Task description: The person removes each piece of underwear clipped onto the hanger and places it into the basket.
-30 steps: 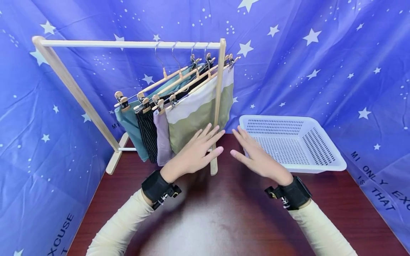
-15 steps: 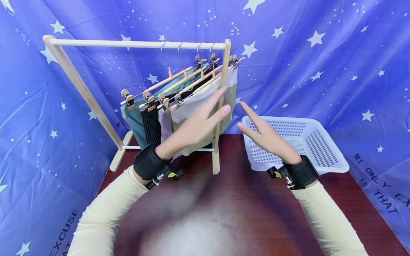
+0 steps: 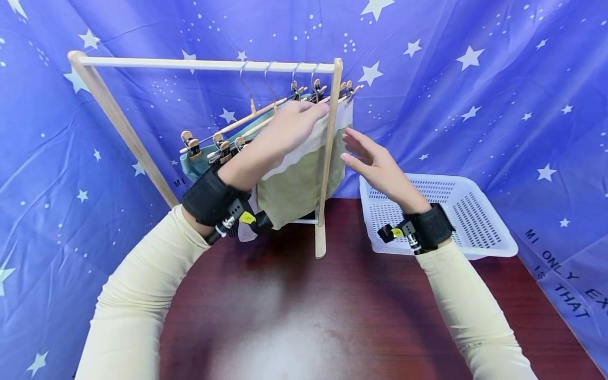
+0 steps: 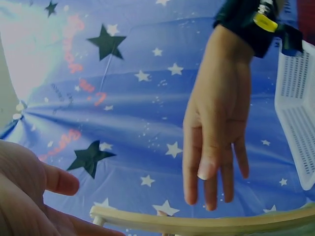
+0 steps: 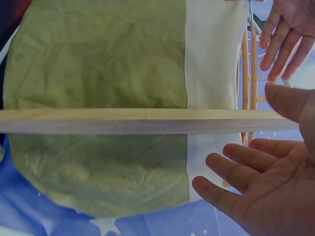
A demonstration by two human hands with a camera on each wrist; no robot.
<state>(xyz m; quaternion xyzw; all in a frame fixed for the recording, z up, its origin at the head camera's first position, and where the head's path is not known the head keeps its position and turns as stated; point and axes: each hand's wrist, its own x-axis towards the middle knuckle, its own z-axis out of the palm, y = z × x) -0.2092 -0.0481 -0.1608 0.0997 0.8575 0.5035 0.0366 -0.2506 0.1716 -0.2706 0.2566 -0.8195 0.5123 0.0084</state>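
Observation:
Several garments hang from clip hangers on a wooden rack (image 3: 209, 64). The nearest is an olive-and-white garment (image 3: 296, 174), behind the rack's right post (image 3: 328, 158). My left hand (image 3: 290, 129) is raised in front of the hangers, covering part of them. Its fingers look straight and empty in the right wrist view. To the right of the post, my right hand (image 3: 380, 166) is up beside the olive-and-white garment, fingers loosely extended with nothing in them. In the right wrist view, that right hand (image 5: 266, 182) overlaps the garment's white band (image 5: 211, 54).
A white perforated basket (image 3: 480, 206) stands on the dark red table (image 3: 285, 306), at the right. Blue star-printed cloth (image 3: 522, 142) surrounds the table at the back and sides. Teal fabric (image 3: 192, 163) hangs at the far left of the row.
Both hands have risen from low beside the right post. My left hand has gone up toward the hangers, my right up beside the garment. The head view has shifted slightly.

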